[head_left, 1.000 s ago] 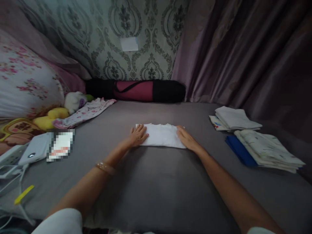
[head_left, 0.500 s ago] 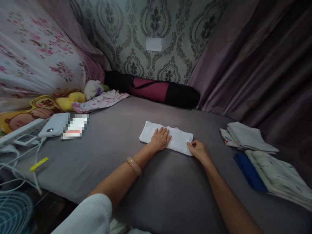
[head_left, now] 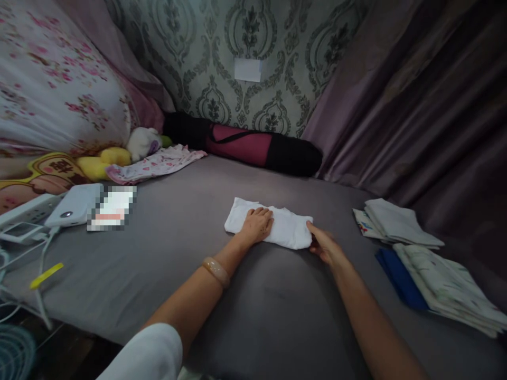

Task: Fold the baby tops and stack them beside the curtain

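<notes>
A white folded cloth (head_left: 291, 228) lies as a long strip on the grey bed sheet in the middle of the view; whether it is a garment I cannot tell. Flat on its middle-left part rests my left hand (head_left: 257, 224), fingers pointing away from me and slightly bent. My right hand (head_left: 324, 244) is at the cloth's right end, with the thumb on top and the other fingers bent at and under the edge, partly hidden.
Folded cloths (head_left: 400, 224) and a patterned stack (head_left: 447, 279) with a blue piece (head_left: 402, 279) lie at right. A black and maroon long bag (head_left: 241, 145) lies along the wall. At left are a power strip (head_left: 29, 211), a white device (head_left: 75, 206) and cables.
My right hand has turned, its thumb now on top of the cloth's right end and its fingers lower. The left hand's fingers have drawn in slightly. The view has shifted a little.
</notes>
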Demonstrator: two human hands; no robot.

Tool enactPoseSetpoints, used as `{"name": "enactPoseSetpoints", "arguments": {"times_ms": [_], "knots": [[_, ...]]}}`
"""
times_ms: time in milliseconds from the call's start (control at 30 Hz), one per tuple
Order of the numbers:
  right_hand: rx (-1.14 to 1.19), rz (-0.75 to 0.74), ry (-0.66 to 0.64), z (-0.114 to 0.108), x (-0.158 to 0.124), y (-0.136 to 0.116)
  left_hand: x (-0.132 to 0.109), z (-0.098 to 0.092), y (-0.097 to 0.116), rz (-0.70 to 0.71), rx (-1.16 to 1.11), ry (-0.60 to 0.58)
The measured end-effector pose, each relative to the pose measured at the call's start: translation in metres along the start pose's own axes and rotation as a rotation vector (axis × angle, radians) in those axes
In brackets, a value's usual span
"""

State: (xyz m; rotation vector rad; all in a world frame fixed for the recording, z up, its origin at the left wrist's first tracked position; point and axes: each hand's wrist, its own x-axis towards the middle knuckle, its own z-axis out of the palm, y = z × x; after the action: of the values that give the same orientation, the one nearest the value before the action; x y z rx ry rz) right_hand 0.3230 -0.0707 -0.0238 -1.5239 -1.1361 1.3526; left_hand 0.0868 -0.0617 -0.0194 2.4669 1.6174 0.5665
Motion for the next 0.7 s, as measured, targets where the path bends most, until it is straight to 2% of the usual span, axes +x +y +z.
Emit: {"name": "enactPoseSetpoints", "arguments": {"times_ms": [67,133,333,467,567,700], "knots": [[-0.026,0.115,0.107,0.004,-0.002,-0.005,0.000,0.002,-0.002,-0.006,0.008,-0.021],[-0.037,0.153,0.111,0.007,-0.002,-0.007,0.000,0.003,-0.003,-0.005,0.021,-0.049],[-0.012,0.108,0.073,0.003,0.002,-0.009,0.003,0.008,-0.004,-0.026,0.032,-0.104],[-0.014,0.037,0.027,0.006,-0.002,-0.020,0.004,0.012,-0.004,-0.034,0.041,-0.096],[0.058,0.010,0.026,0.019,-0.008,-0.037,0.003,0.011,-0.003,-0.033,0.045,-0.072],[0.197,0.017,0.004,0.048,-0.019,-0.064,0.000,0.008,0.000,-0.022,0.062,-0.053]]}}
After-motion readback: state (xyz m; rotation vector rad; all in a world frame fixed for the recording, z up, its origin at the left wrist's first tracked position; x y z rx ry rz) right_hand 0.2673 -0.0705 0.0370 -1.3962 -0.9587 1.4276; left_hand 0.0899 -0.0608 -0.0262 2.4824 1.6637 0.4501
